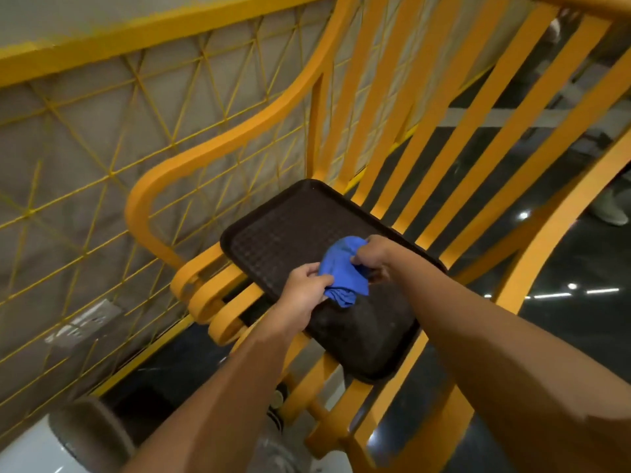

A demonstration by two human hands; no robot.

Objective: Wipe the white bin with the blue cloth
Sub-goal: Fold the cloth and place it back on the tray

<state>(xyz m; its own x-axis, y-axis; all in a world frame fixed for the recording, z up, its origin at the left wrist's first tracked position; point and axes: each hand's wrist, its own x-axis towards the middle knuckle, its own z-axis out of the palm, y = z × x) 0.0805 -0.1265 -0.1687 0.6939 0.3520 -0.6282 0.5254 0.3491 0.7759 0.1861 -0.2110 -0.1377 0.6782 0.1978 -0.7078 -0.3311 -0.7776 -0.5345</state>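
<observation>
At the near left corner sits what looks like the white bin [30,452], rounded, with a blurred grey part on top; it is too smeared to tell more. Two bare forearms reach from the near edge toward the middle.

The left hand [304,290] pinches the near-left side of the blue cloth [345,273], with its thumb and fingers curled onto the fabric. The right hand [374,256] grips the far-right side of the cloth, its fingers bent round it. The cloth is bunched up between the two hands and is well apart from the bin.

Just under the hands lies a dark brown tray [290,220] with a gridded surface. It rests at a slant on the seat slats of a yellow chair [269,110]. I cannot tell whether the cloth touches the tray or hangs just above it.

The chair's curved arm rises on the left, and its long back slats fan out to the far right. Left of the chair stands a yellow wire fence [102,44] in front of a pale wall. A dark glossy floor [563,268] with light reflections shows on the right.
</observation>
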